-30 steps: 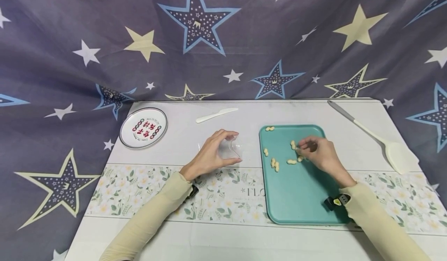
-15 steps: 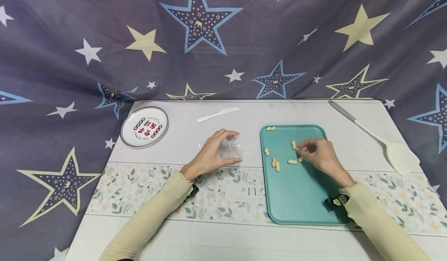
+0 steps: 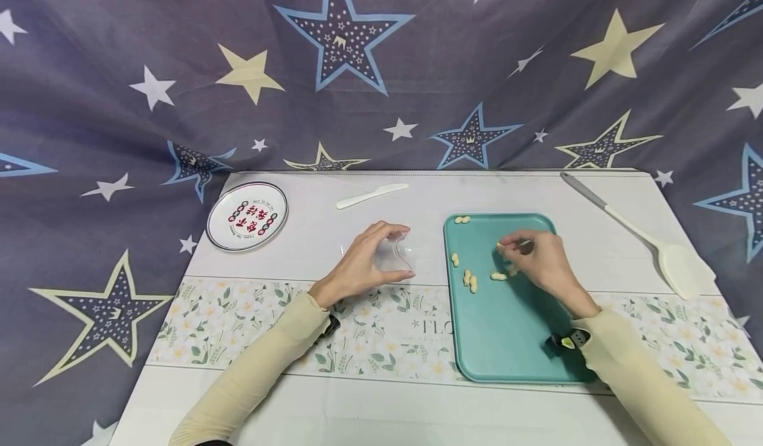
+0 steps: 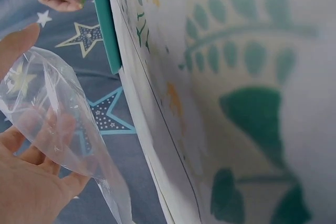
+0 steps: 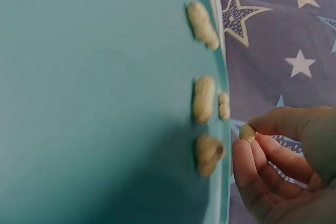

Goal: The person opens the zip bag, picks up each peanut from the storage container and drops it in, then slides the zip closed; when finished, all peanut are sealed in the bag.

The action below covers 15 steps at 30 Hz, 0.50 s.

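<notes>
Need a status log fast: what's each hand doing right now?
Left hand: holds the clear plastic bag.
Right hand: pinches a peanut.

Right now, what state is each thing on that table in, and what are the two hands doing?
Left hand: fingers curled round a clear plastic bag, held up off the table.
Right hand: pinching one peanut above the tray.
Teal tray: flat, several loose peanuts lying on it.
Round plate: flat, untouched.
White knife: lying flat, untouched.
Spatula: lying flat, untouched.
</notes>
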{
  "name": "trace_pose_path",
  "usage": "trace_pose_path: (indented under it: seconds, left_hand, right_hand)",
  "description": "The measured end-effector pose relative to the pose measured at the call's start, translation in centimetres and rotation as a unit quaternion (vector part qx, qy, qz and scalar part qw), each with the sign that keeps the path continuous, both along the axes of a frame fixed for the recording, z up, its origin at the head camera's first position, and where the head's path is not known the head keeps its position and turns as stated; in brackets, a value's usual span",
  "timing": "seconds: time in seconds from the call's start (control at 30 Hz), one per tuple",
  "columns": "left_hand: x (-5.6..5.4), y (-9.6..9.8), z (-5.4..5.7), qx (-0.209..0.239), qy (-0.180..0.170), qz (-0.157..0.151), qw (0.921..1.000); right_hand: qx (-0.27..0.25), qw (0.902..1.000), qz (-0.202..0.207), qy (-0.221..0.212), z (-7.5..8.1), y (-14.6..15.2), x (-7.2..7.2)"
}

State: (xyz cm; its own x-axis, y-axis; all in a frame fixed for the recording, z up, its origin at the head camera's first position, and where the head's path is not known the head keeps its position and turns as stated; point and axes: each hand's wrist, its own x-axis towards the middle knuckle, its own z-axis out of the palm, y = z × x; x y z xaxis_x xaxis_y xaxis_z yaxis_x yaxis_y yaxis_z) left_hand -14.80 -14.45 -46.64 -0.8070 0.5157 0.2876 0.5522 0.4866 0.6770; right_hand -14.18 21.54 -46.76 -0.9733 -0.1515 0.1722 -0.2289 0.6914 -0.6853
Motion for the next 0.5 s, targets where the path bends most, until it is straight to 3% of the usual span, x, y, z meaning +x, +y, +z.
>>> trace_pose_path:
  seconds: [0.5]
  left_hand:
    - [-0.2,0.0,0.1,-0.011,-0.001,-0.007,0.9999]
  right_hand:
    - [-0.057,0.9968,0.038,-0.040,1.6,-4.9,-0.3]
